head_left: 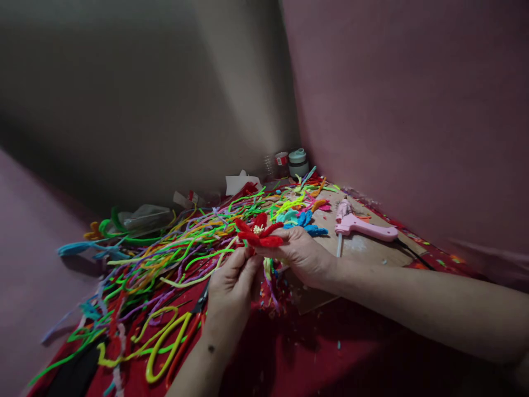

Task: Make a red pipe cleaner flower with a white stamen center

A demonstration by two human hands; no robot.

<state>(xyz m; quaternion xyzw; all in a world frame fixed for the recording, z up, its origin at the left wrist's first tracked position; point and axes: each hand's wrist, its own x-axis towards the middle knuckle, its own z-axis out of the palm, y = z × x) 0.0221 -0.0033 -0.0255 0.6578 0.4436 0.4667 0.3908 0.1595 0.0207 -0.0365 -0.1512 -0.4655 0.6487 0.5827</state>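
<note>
At the back corner a small jar (298, 161) with a pale teal lid is seen, and just beside it a clear bottle (281, 159) with a red label; what is in either cannot be told, and the label's writing is too small to be read. A clear bag (144, 216) lies at the left, its contents unclear.

A flower (259, 231) – red fuzzy petals around a pale yellow centre – is held above the red cloth (330, 353), in front of a tangle of pipe cleaners (177, 245). Its head is gripped by the closed fingers of the right hand (301, 255), while the stem beneath is pinched by the left hand (233, 282). Near the right hand, a pink glue gun (363, 226) lies on a board (372, 251).
</note>
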